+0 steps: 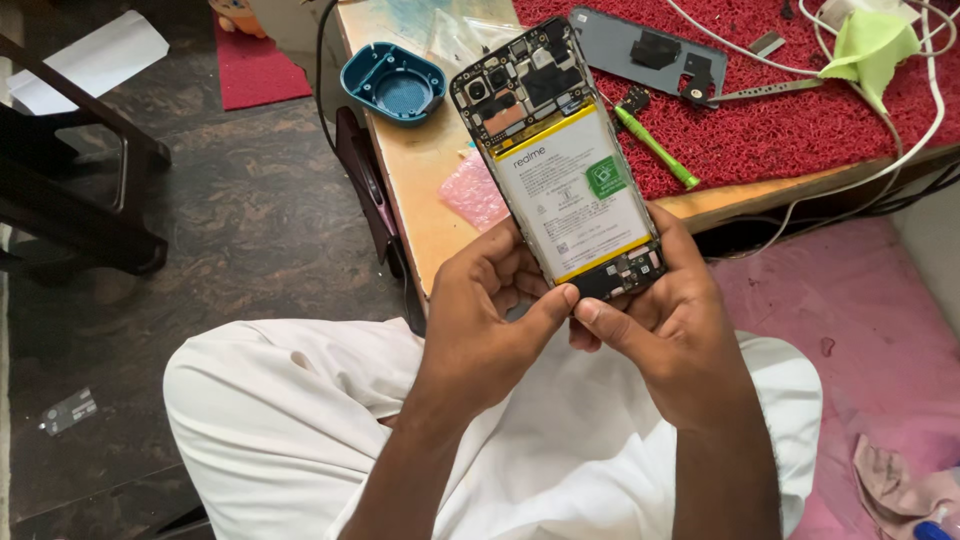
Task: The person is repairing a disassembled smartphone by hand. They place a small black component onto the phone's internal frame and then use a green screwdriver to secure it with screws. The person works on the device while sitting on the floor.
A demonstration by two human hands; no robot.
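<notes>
Left hand (478, 318) curled around opened phone (560, 160), thumb pressed at lower edge. Right hand (672, 315) wrapped on phone's right side, thumb tip meeting left thumb at bottom board. Phone tilted, back cover off, white battery (570, 195) exposed, held above near table edge (420, 190). Blue dish (392, 82) far left on table; contents not discernible. Green screwdriver (655, 148) on red mat (800, 120).
</notes>
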